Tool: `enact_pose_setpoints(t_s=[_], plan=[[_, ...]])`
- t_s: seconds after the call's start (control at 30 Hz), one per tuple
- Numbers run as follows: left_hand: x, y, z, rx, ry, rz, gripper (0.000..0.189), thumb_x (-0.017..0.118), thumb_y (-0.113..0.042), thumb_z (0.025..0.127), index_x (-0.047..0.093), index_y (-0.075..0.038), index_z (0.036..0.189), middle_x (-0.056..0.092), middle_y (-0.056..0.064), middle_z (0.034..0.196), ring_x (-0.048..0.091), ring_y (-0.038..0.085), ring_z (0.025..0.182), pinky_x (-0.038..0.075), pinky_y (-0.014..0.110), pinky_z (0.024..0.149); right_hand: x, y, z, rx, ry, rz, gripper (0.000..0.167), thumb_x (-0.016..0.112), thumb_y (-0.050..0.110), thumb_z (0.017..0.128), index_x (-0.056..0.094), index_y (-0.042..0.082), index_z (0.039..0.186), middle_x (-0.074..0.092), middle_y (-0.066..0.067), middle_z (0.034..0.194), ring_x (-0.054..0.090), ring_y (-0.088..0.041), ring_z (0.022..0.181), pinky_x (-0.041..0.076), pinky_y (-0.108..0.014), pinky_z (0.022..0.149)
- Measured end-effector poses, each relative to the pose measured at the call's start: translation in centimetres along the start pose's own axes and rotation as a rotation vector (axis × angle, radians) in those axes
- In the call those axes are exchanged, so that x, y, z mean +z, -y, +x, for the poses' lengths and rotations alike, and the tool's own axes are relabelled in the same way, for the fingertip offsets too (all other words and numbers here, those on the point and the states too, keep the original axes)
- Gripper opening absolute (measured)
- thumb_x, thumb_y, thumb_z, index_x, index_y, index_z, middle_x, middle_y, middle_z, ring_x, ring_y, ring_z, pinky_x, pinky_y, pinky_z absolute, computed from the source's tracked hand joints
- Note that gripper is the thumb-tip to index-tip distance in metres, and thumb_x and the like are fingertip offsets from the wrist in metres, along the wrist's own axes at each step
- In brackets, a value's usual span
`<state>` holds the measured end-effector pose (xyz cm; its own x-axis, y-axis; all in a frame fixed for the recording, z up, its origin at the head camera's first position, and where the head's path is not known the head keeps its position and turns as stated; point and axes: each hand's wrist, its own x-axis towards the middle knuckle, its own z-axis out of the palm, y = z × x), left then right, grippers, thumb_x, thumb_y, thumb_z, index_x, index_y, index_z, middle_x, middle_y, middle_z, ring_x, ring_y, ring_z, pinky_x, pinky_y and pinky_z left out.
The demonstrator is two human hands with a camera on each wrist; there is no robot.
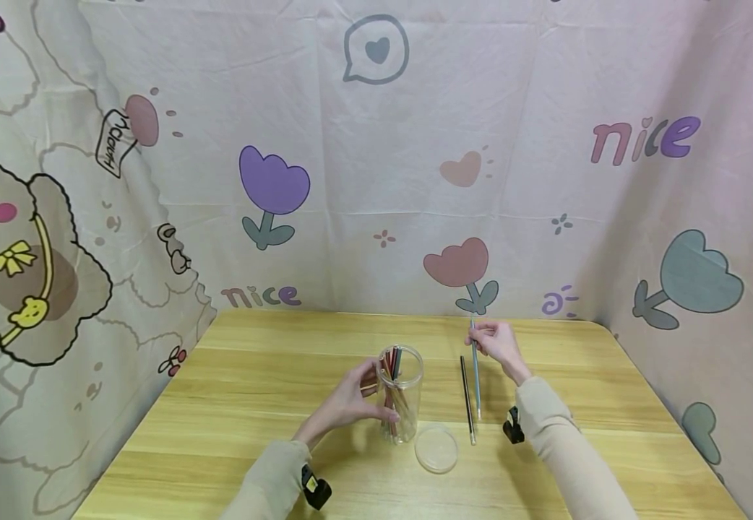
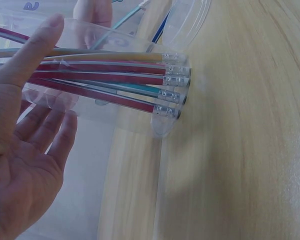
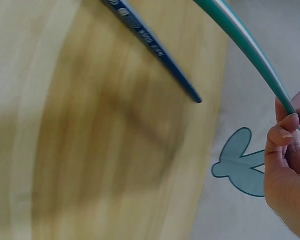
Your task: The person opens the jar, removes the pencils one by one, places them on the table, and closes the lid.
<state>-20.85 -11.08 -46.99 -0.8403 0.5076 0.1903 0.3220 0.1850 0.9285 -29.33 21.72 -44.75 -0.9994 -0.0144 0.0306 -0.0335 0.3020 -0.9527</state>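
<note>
My left hand (image 1: 349,399) holds a clear plastic jar (image 1: 410,412) upright on the table, thumb on the near side and fingers curled round the far side. Several pencils (image 2: 105,77), mostly red with one yellow and one teal, lean inside it, their silver eraser ends at the bottom. Right of the jar, my right hand (image 1: 496,342) pinches a teal pencil (image 3: 245,45) near its upper end. That pencil's other end points toward me; whether it touches the table I cannot tell. A dark blue pencil (image 3: 155,47) lies on the table just left of it.
A round clear lid (image 1: 436,449) lies on the wooden table (image 1: 220,404), in front of the jar and to its right. A printed cloth (image 1: 363,180) hangs behind the table and along both sides.
</note>
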Motion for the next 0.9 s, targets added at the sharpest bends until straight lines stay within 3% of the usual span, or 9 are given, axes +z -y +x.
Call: enact_pose_setpoints(t_s=[0.27, 0.6, 0.9], plan=[[0.1, -0.1, 0.0, -0.009, -0.003, 0.004, 0.085, 0.092, -0.016, 0.071, 0.047, -0.005, 0.143, 0.060, 0.018, 0.140, 0.056, 0.040, 0.133, 0.046, 0.051, 0.115, 0.4, -1.4, 0.0, 0.026, 0.015, -0.016, 0.027, 0.059, 0.004, 0.098, 0.060, -0.015, 0.117, 0.077, -0.011, 0.082, 0.055, -0.002, 0.057, 0.044, -0.014, 0.049], [0.0, -0.1, 0.1, -0.010, 0.004, 0.010, 0.083, 0.092, -0.017, 0.071, 0.049, -0.006, 0.141, 0.062, 0.017, 0.139, 0.057, 0.039, 0.133, 0.046, 0.050, 0.116, 0.6, -2.4, -0.4, 0.042, 0.024, -0.045, 0.027, 0.059, 0.003, 0.098, 0.059, -0.018, 0.115, 0.077, -0.014, 0.081, 0.059, -0.002, 0.058, 0.049, -0.016, 0.051], [0.1, -0.1, 0.1, 0.001, 0.001, -0.002, 0.083, 0.092, -0.015, 0.071, 0.049, -0.005, 0.141, 0.062, 0.019, 0.139, 0.057, 0.040, 0.132, 0.046, 0.050, 0.115, 0.7, -3.3, -0.4, 0.081, 0.028, -0.045, 0.027, 0.058, 0.003, 0.099, 0.059, -0.018, 0.115, 0.076, -0.013, 0.079, 0.056, -0.004, 0.056, 0.043, -0.014, 0.046]])
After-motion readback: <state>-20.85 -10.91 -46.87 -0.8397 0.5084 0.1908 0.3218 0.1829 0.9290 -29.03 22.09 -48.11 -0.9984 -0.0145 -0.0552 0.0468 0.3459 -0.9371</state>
